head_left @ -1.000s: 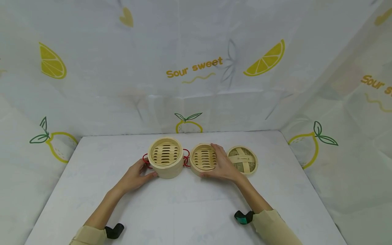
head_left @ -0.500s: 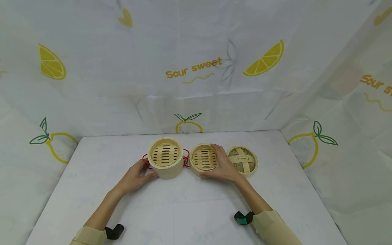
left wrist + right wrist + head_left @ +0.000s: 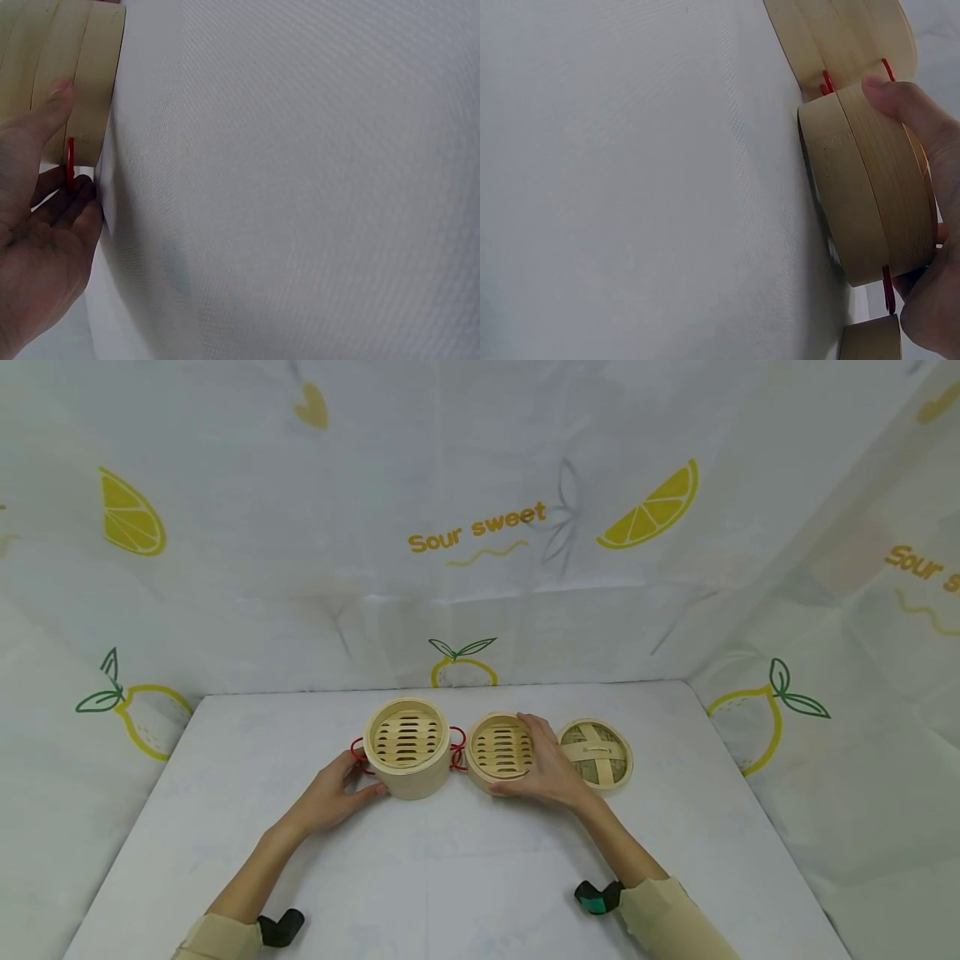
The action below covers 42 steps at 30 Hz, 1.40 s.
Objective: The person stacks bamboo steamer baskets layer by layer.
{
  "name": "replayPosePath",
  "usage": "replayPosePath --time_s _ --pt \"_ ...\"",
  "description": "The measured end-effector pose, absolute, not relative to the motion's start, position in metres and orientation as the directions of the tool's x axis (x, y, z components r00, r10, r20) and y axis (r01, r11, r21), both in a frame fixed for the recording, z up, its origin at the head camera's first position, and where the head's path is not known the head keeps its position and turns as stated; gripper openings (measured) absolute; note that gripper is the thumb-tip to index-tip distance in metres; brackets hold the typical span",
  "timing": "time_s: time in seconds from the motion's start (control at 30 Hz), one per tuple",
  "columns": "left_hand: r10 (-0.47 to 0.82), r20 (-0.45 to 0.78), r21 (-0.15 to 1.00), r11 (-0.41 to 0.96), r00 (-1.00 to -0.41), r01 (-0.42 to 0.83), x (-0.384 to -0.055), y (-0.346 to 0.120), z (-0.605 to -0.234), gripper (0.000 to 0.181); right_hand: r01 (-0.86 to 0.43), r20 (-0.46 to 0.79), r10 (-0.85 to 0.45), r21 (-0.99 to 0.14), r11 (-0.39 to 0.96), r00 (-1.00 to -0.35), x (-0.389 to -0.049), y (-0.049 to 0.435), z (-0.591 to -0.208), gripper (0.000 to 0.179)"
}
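A tall bamboo steamer (image 3: 408, 783) of stacked tiers, slatted on top, stands upright on the table. My left hand (image 3: 327, 797) holds its left side, thumb against the front wall; in the left wrist view, the fingers curl by a red cord loop (image 3: 71, 163). Just to the right is a shorter bamboo steamer (image 3: 501, 747), also slatted. My right hand (image 3: 551, 770) grips this one from its right side, the thumb on the front wall in the right wrist view, most fingers hidden behind it. Red cord loops (image 3: 457, 750) lie between the two steamers.
A round woven bamboo lid (image 3: 597, 752) with crossed strips lies flat beyond the right hand. The white-covered table (image 3: 420, 885) ends at a hanging white sheet (image 3: 300, 635) with lemon prints behind, and more sheeting at both sides.
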State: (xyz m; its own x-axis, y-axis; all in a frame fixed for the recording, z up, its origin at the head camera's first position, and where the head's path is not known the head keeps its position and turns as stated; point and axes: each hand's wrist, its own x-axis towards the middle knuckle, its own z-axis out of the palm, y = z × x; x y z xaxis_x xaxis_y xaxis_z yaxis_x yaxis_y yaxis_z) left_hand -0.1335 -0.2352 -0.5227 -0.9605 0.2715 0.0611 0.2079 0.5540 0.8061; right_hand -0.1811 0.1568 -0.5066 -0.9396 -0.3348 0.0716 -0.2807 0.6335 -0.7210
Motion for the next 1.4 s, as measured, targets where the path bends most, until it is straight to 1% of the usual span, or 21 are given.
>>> replayPosePath --time_s 0.4,0.6,0.73,1.0,1.4 --pt "0.274 0.062 0.797 0.566 -0.960 0.213 -0.135 -0.235 -0.522 0.066 -0.315 0.118 -0.330 -0.696 0.645 -0.937 -0.177 0.158 -0.502 0.133" --pt "0.272 0.073 0.789 0.572 -0.960 0.222 -0.134 -0.235 -0.522 0.065 -0.304 0.111 -0.316 -0.679 0.668 -0.942 -0.175 0.161 -0.500 0.132" --pt "0.272 0.074 0.789 0.573 -0.960 0.223 -0.134 -0.235 -0.523 0.065 -0.296 0.105 -0.311 -0.684 0.667 -0.945 -0.173 0.164 -0.498 0.133" --pt "0.260 0.051 0.795 0.574 -0.964 0.197 -0.135 -0.236 -0.527 0.067 -0.313 0.132 -0.311 -0.686 0.657 -0.941 -0.171 0.168 -0.495 0.131" --pt "0.265 0.058 0.803 0.561 -0.962 0.203 -0.135 -0.236 -0.527 0.066 -0.314 0.149 -0.298 -0.696 0.646 -0.943 -0.167 0.173 -0.489 0.132"
